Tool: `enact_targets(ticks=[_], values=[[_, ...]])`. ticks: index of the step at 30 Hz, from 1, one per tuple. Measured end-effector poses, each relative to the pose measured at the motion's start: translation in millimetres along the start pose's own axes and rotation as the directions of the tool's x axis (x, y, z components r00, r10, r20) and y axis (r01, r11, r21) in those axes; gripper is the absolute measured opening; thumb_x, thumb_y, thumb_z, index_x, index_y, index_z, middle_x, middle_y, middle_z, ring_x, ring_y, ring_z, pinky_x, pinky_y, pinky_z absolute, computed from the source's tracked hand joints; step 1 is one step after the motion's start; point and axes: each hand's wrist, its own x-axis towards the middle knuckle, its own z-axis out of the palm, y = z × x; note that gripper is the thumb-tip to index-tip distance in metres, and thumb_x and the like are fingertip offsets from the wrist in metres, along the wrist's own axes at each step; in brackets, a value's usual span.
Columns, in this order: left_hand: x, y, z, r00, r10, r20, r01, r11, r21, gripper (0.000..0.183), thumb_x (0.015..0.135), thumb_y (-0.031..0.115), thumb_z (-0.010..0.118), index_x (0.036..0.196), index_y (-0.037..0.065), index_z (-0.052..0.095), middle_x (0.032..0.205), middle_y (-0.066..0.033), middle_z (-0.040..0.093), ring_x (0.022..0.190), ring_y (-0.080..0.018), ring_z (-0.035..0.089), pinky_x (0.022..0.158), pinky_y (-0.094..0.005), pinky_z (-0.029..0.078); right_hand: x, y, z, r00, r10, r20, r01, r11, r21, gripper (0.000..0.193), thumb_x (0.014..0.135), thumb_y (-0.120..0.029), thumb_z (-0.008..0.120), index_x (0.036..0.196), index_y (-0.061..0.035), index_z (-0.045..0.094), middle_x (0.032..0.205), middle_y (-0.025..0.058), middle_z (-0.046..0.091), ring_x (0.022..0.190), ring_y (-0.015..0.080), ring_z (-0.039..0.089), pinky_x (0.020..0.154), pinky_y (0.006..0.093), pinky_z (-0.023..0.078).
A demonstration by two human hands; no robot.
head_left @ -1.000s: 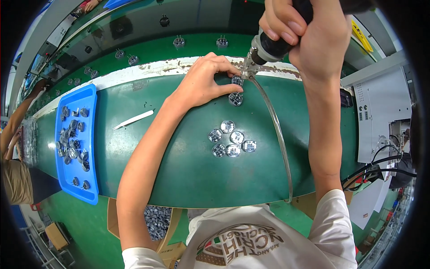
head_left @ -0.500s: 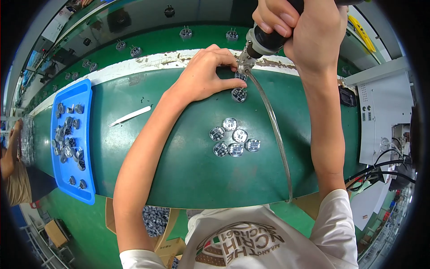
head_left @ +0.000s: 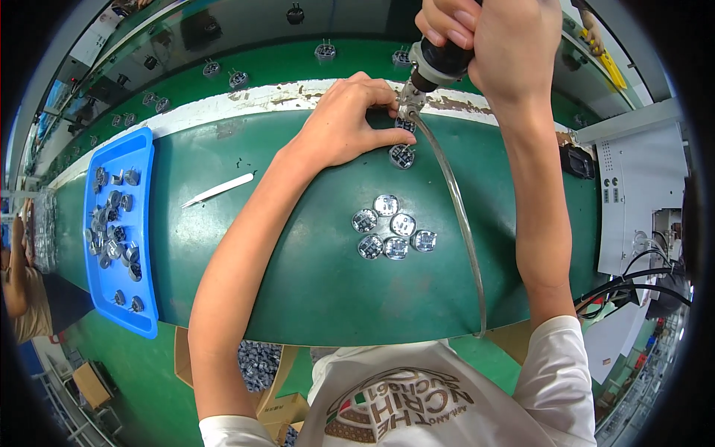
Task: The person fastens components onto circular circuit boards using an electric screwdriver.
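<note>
My right hand [head_left: 514, 59] is closed around a black power screwdriver [head_left: 441, 62] with a clear nose. Its tip points down onto a small round electronic module [head_left: 406, 125], mostly hidden by the nose and my fingers. At the table's far edge, my left hand [head_left: 341, 123] steadies that module between thumb and fingers. Just nearer than my left thumb lies another round module [head_left: 401, 156] with pins. A clear hose [head_left: 463, 216] runs from the screwdriver nose toward the table's near edge. Several round modules [head_left: 403, 224] sit grouped mid-table.
White tweezers [head_left: 218, 191] lie left of my left forearm, near dark specks. A blue tray [head_left: 151, 231] of modules stands farther left. Beyond the white ledge [head_left: 275, 97], a green conveyor [head_left: 290, 67] carries spaced modules. A grey machine [head_left: 640, 194] stands right; other people's hands show at both sides.
The conveyor's modules have shifted right. The screwdriver and my right hand have moved slightly left, its tip staying over the held module. Another person's hand has appeared by the yellow object at upper right.
</note>
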Motion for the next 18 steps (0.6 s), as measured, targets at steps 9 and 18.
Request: enact_targets(ticks=[9,18], values=[[-2.3,1.5,3.4,0.998,-0.001,-0.066,0.001,1.0,0.002,0.039,0.075,0.029,0.089,0.1,0.004,0.074,0.091,-0.0091,0.065,0.091,-0.0252,0.056,0.081,-0.0389,0.049,2.6,0.9,2.5,0.998,-0.004,0.07,0.006,0.999,-0.034,0.029,0.096,-0.017,0.063,0.069,-0.0064,0.057,0.049,-0.0031,0.047,0.035,0.0072,0.04,0.038,0.0247,0.035],[0.3,4.3,8.0,0.983,0.059,-0.176,-0.049,0.997,0.065,0.049,0.069,0.033,0.093,0.081,0.004,0.055,0.081,-0.0077,0.058,0.084,-0.0264,0.054,0.076,-0.0396,0.048,-11.1,-46.0,0.6,0.926,-0.369,-0.083,0.315,0.874,-0.369,0.027,0.107,-0.028,0.043,0.096,-0.0071,0.056,0.048,-0.0065,0.033,0.034,0.0056,0.032,0.036,0.0226,0.036]])
